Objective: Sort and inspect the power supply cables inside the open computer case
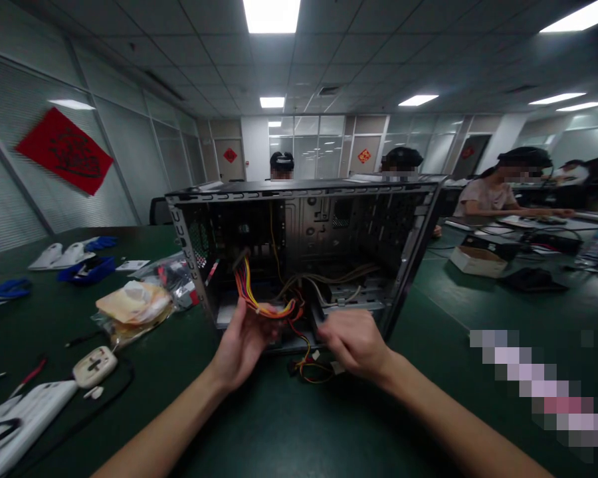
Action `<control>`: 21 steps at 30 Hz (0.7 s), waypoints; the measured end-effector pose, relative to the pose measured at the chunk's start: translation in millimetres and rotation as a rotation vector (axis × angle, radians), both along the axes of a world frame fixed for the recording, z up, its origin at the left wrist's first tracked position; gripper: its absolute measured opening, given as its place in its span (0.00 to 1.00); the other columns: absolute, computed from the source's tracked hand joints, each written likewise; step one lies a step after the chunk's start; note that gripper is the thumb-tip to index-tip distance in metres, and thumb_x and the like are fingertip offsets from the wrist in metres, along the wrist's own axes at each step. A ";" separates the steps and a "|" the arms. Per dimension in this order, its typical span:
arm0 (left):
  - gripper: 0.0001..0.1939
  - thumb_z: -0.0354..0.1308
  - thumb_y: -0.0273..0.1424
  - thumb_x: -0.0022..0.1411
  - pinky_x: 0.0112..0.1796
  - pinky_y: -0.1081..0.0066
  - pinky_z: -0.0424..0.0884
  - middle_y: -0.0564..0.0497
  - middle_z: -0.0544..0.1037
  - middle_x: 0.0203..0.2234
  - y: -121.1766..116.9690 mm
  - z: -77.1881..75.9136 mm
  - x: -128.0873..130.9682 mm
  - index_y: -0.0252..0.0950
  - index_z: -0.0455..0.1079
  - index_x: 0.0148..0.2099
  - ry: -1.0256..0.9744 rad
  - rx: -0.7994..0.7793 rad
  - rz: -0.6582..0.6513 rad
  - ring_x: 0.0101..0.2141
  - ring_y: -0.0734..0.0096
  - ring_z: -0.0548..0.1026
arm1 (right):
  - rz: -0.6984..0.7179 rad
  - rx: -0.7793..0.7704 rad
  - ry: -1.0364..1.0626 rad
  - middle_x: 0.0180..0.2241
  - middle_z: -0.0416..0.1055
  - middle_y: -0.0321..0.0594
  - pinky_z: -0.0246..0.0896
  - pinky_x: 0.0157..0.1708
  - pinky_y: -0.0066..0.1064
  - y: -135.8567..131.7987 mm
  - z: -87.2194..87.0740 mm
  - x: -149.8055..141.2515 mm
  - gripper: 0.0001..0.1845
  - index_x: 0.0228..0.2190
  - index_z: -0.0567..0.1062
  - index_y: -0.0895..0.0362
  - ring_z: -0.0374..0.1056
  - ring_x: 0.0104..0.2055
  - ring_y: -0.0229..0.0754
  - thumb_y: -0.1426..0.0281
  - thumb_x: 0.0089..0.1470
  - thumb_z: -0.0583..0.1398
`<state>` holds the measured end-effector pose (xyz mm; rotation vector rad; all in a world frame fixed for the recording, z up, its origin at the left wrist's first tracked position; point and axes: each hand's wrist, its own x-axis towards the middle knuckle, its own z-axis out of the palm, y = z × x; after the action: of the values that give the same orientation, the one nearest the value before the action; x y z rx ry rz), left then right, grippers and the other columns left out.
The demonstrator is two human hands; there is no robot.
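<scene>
So the PC case (299,188) was standing on the green table (289,425), open side facing the person. The left hand (246,338) had its grip closed on a multicolored cable bundle (250,295) at the opening, and the bundle's dark connector (240,258) was poking up at the top end. The right hand (356,340) was curled into a fist by the opening's lower edge; honestly couldn't tell if that grip had anything in it. Some thinner wires (307,362) spilled onto the table between the hands, and a blue tray (104,272) sat well off to the left.
</scene>
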<state>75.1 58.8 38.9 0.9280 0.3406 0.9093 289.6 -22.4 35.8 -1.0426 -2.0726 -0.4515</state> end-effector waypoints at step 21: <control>0.05 0.65 0.29 0.55 0.42 0.64 0.63 0.45 0.79 0.29 -50.5 -59.4 24.8 0.38 0.82 0.34 0.448 0.644 0.249 0.34 0.56 0.72 | 0.140 -0.635 0.820 0.20 0.67 0.35 0.57 0.25 0.27 -22.6 -45.2 -22.1 0.18 0.24 0.76 0.57 0.60 0.22 0.37 0.57 0.57 0.59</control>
<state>100.0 8.3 -20.5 1.7232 0.5696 1.0564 267.4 -45.0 -9.4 -1.1519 -1.5137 0.6629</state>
